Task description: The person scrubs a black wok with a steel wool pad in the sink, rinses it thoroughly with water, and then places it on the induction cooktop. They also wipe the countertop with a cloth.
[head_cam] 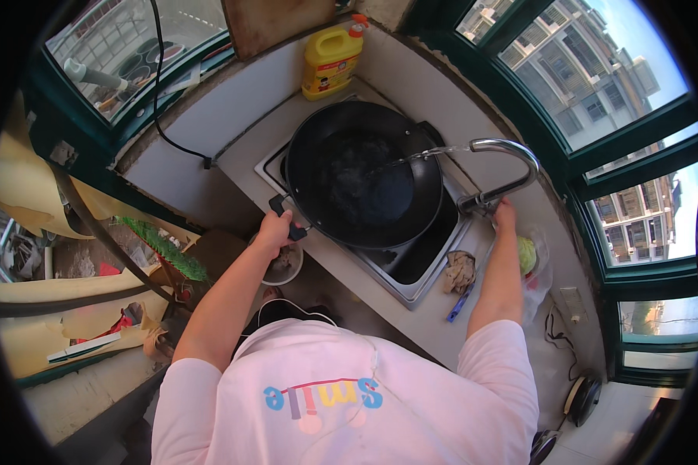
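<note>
A large black wok [355,180] rests over the stainless steel sink [416,293]. My left hand [277,231] grips the wok's near side handle [297,232]. Water runs from the curved chrome faucet [509,148] into the wok, and the water inside is rippled. At the faucet's base my right hand [505,215] reaches behind the spout, touching the valve; its fingers are partly hidden, so I cannot tell how firmly they hold it. Close by that forearm lie a crumpled brown cloth [459,271] and a blue-handled tool [459,305] on the countertop.
A yellow detergent jug [333,61] with a red pump stands in the back corner. Right of my arm is a green vegetable [526,256] in a clear plastic bag [538,290]. A bowl-like bin [285,267] sits below my left hand. A black cable [163,131] hangs at the left wall.
</note>
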A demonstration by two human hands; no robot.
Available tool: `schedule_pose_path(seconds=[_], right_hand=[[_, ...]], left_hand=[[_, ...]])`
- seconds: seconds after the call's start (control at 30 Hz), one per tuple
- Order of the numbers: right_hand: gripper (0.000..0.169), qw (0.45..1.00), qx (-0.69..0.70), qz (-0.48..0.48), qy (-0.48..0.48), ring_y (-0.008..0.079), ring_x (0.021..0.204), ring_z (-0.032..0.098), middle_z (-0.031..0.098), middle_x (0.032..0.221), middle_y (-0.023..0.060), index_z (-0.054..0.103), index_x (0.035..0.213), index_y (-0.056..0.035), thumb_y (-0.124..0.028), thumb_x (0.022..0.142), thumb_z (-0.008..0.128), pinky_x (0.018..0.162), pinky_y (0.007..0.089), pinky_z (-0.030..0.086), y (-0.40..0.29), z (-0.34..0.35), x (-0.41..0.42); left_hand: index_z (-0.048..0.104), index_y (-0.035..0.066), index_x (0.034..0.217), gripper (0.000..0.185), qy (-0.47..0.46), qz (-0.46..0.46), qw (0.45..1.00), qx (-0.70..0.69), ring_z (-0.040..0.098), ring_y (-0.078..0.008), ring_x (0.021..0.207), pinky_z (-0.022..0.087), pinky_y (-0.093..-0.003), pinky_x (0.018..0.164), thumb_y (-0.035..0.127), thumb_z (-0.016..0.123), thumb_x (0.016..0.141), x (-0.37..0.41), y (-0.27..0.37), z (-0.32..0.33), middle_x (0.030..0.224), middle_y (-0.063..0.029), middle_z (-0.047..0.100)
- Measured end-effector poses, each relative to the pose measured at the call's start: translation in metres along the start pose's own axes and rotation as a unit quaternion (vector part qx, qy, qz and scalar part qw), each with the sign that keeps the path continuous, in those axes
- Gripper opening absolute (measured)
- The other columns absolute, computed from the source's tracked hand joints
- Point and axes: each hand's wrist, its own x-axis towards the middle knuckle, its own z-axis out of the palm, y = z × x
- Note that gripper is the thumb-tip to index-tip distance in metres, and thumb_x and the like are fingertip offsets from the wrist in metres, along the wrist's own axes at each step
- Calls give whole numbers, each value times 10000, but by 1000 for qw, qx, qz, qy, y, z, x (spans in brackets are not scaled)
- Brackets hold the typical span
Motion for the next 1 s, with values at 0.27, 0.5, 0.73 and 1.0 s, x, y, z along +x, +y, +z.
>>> schedule_pose_path(seconds=[0.27, 0.5, 0.73, 1.0], right_hand=[[267, 991, -20, -11, 128, 129, 782, 582, 618, 923, 57, 585, 1055, -50, -71, 807, 488, 648, 245, 444, -14, 4, -75], [236, 996, 48, -30, -67, 105, 777, 580, 624, 933, 51, 589, 1040, -51, -81, 846, 459, 659, 221, 444, -57, 76, -134], [253, 993, -67, -91, -46, 162, 854, 585, 625, 973, 100, 584, 1039, -16, -159, 856, 481, 734, 280, 452, -54, 156, -13], [252, 958, 182, 69, -211, 129, 599, 499, 574, 742, 48, 588, 900, -39, -274, 881, 497, 585, 268, 426, -104, 239, 23]], left_hand=[[367, 19, 1072, 227, 5, 5, 1000, -21, 547, -194, 801, 544, -411, 720, 179, 430, 925, -10, 3, 1, 907, -105, 484], [372, 28, 1071, 223, -2, -20, 1000, -8, 552, -211, 807, 519, -411, 757, 184, 436, 924, -10, 6, -5, 909, -115, 503], [429, 56, 1020, 135, 19, 5, 997, -80, 537, -211, 838, 468, -380, 764, 147, 442, 921, -12, 4, 6, 871, -77, 510], [447, 85, 925, 99, 37, 41, 969, -239, 452, -161, 665, 439, -331, 688, 175, 483, 907, -11, -5, 8, 744, -36, 449]])
